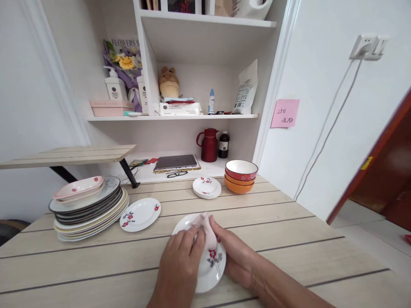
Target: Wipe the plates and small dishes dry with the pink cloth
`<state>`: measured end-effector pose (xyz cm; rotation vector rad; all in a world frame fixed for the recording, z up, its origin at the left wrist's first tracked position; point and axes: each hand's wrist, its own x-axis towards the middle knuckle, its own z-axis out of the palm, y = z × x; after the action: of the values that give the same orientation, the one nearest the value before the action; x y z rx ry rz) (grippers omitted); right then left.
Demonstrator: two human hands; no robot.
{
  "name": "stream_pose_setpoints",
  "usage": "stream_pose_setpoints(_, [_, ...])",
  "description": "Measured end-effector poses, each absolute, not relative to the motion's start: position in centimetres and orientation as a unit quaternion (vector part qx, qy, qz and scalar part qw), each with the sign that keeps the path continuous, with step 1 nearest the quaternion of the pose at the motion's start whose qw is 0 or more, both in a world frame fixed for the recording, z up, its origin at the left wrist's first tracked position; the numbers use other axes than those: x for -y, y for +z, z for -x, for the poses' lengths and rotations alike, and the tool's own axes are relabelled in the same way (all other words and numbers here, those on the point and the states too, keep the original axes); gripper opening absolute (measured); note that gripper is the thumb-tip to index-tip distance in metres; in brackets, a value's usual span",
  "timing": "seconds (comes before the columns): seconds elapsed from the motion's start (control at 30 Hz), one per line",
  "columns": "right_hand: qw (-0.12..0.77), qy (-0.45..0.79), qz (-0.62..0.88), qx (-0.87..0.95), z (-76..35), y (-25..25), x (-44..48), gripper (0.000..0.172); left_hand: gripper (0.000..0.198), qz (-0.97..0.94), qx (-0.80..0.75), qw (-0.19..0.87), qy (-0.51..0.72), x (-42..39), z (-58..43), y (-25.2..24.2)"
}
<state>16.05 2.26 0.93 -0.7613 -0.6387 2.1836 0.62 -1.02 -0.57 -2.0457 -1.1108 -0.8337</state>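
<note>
Head view — your left hand [181,259] clutching a cloth [208,233] against a flowered plate [210,276], your right hand [240,257] gripping its right edge, plate over the table's [298,256] near part, bowls [240,176] beyond.

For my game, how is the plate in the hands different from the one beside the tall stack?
A cloth covers part of the held plate; the lone plate is uncovered. The left hand and right hand are on the held plate; neither touches the lone plate. Both are round and white, with red flowers.
</note>
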Motion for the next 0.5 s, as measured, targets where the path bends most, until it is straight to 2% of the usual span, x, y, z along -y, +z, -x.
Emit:
stream_pose_setpoints(0.13, [0.354, 0.862, 0.286, 0.221, -16.4, 1.0, -2.7, 0.062, 0.033, 0.829, 0.369, 0.259, -0.331, 1.3, -1.3, -0.4])
stream_pose_setpoints(0.23, [0.351, 0.880, 0.253, 0.196, -17.1, 0.8, -3.7, 0.069, 0.035, 0.855, 0.336, 0.237, -0.317, 1.4, -1.5, -0.3])
stream_pose_setpoints(0.33, [0.379, 0.861, 0.279, 0.194, -18.0, 0.7, -4.6, 0.074, 0.038, 0.831, 0.379, 0.267, -0.309, 1.5, -1.3, -0.2])
stream_pose_setpoints(0.5, [0.383, 0.854, 0.293, 0.195, -18.1, 1.0, -4.4, 0.067, 0.037, 0.751, 0.480, 0.340, -0.300, 1.4, 0.9, 0.5])
